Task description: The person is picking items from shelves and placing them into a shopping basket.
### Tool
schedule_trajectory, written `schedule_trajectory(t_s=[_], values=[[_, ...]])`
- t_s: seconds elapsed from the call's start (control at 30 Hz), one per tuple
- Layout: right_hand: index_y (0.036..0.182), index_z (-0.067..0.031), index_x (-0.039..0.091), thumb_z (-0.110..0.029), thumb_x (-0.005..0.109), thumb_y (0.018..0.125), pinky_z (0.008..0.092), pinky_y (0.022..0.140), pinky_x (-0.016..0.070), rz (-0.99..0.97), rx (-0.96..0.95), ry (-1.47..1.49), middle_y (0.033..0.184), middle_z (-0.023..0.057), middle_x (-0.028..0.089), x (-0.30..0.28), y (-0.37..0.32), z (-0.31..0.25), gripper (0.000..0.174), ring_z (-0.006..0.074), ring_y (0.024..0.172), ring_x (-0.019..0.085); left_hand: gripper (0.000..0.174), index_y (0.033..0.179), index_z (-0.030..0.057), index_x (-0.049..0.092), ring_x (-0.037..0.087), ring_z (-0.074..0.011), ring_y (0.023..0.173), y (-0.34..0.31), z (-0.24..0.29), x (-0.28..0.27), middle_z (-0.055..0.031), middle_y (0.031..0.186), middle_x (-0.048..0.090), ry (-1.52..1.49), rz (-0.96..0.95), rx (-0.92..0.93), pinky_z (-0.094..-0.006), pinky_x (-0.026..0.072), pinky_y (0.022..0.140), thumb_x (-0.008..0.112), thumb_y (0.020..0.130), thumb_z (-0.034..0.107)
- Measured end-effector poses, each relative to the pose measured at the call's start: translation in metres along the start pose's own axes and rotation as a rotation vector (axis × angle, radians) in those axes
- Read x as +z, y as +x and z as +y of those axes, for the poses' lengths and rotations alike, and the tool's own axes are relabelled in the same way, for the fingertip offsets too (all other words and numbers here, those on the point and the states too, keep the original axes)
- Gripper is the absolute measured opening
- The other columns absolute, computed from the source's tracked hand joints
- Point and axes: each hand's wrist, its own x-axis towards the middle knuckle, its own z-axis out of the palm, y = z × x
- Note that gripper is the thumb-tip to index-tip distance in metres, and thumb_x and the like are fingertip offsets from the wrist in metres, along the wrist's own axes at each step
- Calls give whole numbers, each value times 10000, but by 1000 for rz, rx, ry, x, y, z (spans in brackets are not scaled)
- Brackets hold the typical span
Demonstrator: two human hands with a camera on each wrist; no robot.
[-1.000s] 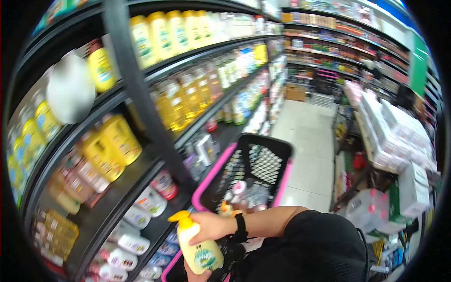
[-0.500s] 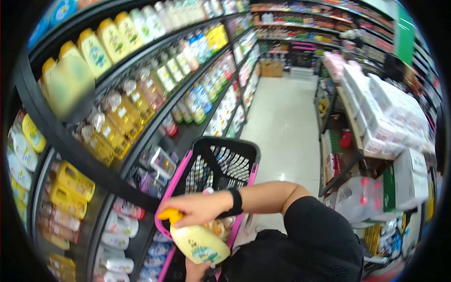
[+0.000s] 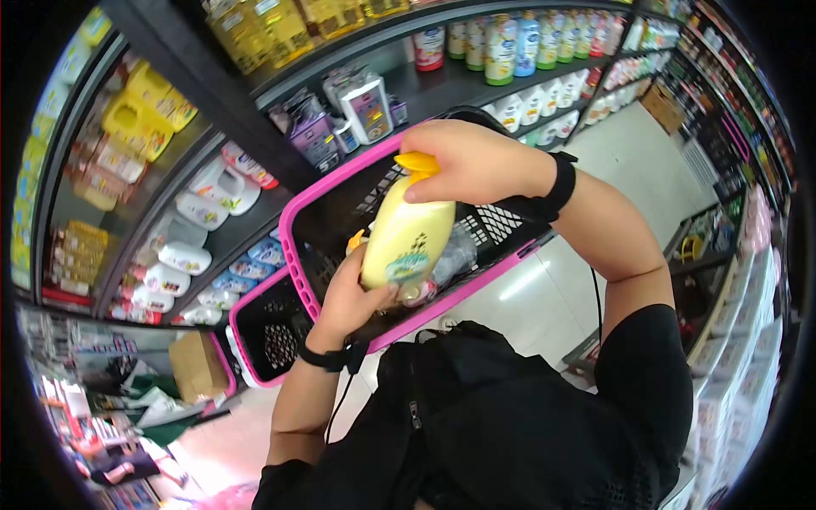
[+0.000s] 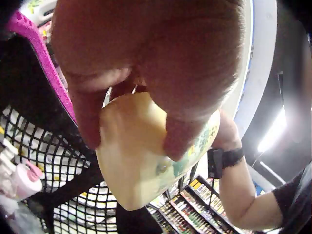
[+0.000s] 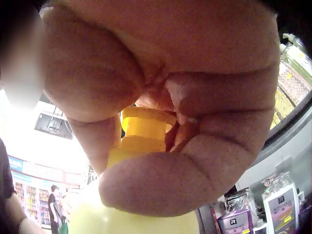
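A pale yellow bottle [image 3: 411,234] with a yellow pump top is tilted above a black basket with a pink rim [image 3: 293,246]. My right hand [image 3: 476,166] grips it around the neck, just under the pump [image 5: 146,129]. Lower down, my left hand [image 3: 344,297] holds the bottle's base end between thumb and fingers. From the left wrist view, those fingers and thumb straddle the bottle [image 4: 131,151]. Inside the basket lie a clear plastic-wrapped item [image 3: 459,253] and other goods, partly hidden by the bottle and hands.
Shelves of bottles [image 3: 501,49] run along the left and far side, with boxed sets [image 3: 365,109] behind the basket. A second black and pink basket [image 3: 272,327] is at the lower left, near a cardboard box [image 3: 197,365]. White packs [image 3: 731,374] are stacked at right.
The view has swung down toward the baskets. My left hand, mostly hidden before, now shows on the bottle's lower end. The bottle is over the basket, still in my right hand.
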Motion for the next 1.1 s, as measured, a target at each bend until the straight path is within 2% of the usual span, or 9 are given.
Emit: schedule_trajectory(t_s=[0.03,0.1,0.23,0.4,0.5,0.6,0.7,0.83,1.1], values=[[1064,24,608,-301,752,808,418,838,500,-23,8,-39,1014,185,626,7,1,5,438,383,951,615,576,1291,-39,520,594,-350,1157,-1,-11,6,-208,1209,610,81,119,37,-388,457,1004,766,795,117],[1050,11,611,-295,750,801,431,828,503,-71,20,-124,1004,180,620,24,3,14,418,384,952,617,580,1303,-18,537,558,-312,1232,-17,-22,4,-184,1289,585,301,172,111,-393,468,1019,773,781,69],[966,-31,592,-236,736,781,477,747,523,-258,27,-247,991,163,583,93,-5,67,311,375,872,633,492,1178,-12,609,501,-419,1261,-79,-38,1,-215,1288,570,623,436,92,-480,409,1063,784,741,130],[1017,-32,608,-243,730,777,495,746,544,-426,96,-318,1038,187,600,178,-19,145,342,389,880,661,541,1264,-24,561,443,-455,1309,-143,-73,25,-276,1383,484,565,683,-216,-491,377,1095,767,792,139],[1124,-54,583,-305,717,818,504,778,543,-536,114,-299,1102,199,605,225,-29,183,418,393,913,660,626,1394,-51,441,429,-457,1326,-157,-90,42,-295,1404,462,434,670,-266,-479,359,1117,701,872,176],[969,-58,645,-298,736,788,491,793,536,-524,178,-313,1024,195,641,270,-40,210,313,380,931,648,644,1440,-32,397,428,-455,1338,-153,-82,36,-299,1420,462,426,641,-269,-473,348,1130,666,916,226],[1027,-56,647,-346,746,806,490,794,549,-597,183,-348,1059,191,635,295,-42,217,378,384,920,666,657,1452,-4,394,430,-447,1343,-153,-72,28,-303,1427,455,414,577,-343,-472,356,1128,667,920,267],[1125,-62,606,-323,720,834,498,811,546,-658,250,-320,1220,208,570,308,-45,216,408,400,964,658,683,1462,18,392,467,-456,1307,-157,-75,23,-304,1435,442,464,539,-309,-455,409,1088,671,923,332],[1137,-73,580,-320,736,843,486,846,541,-610,378,-295,1185,206,575,328,-55,217,415,405,1008,645,692,1471,20,383,432,-428,1352,-159,-67,16,-286,1468,413,283,495,-326,-427,393,1108,673,928,335]])
